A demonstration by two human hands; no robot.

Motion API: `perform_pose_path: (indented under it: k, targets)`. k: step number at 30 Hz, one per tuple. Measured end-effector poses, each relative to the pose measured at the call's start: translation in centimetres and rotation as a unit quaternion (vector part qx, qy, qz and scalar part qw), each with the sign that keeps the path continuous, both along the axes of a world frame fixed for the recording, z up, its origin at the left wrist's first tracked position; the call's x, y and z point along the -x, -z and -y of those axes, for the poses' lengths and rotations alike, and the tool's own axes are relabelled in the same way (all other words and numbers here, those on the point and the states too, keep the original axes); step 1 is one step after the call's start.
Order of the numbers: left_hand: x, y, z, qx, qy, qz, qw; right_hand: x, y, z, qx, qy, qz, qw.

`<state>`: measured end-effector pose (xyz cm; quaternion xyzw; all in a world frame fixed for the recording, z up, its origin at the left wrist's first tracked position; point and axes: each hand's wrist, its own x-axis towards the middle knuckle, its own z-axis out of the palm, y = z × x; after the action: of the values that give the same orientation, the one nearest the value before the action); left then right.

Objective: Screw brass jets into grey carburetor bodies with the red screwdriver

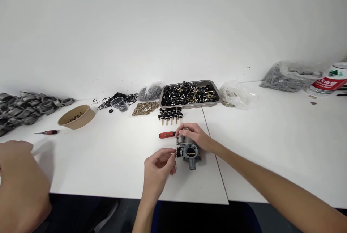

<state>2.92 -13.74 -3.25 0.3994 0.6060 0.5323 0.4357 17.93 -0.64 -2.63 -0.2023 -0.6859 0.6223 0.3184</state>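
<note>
A grey metal carburetor (192,160) stands on the white table with its round bore facing me. My right hand (195,135) is closed over its top and far side, fingers bent round the body. At the carburetor's left side, my left hand (159,164) pinches a small black fitting (179,152) between thumb and fingertips. The fitting touches the body; how deep it sits cannot be made out. Just behind lies a red-handled screwdriver (167,135), its far end hidden by my right hand. Several black fittings with brass stems (170,114) are lined up beyond it.
A metal tray (189,105) of black fittings stands at the back. Nearby are brass parts (145,109), a plastic cup (119,104) and black rings (131,98). Leftward are a tan bowl (85,119), another screwdriver (50,132), grey castings (24,111) and another person's hand (20,186).
</note>
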Motion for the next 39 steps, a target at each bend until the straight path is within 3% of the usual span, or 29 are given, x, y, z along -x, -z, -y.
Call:
perform_pose_path:
  k: [7,13,30,39]
  targets:
    - [-0.5,-1.1,0.0,0.006,0.001,0.058,0.998,0.0,0.1,-0.1,-0.006,0.003,0.003,1.000]
    - [-0.4,-0.6,-0.4,0.019,0.007,0.117,0.993,0.0,0.0,-0.1,-0.004,0.004,0.008,1.000]
    - [0.4,-0.4,-0.7,0.017,0.035,0.094,0.995,0.0,-0.1,0.0,0.006,-0.003,-0.002,1.000]
    - [-0.1,-0.3,-0.6,0.028,0.011,0.095,0.995,-0.1,0.1,-0.1,-0.013,0.002,0.009,1.000]
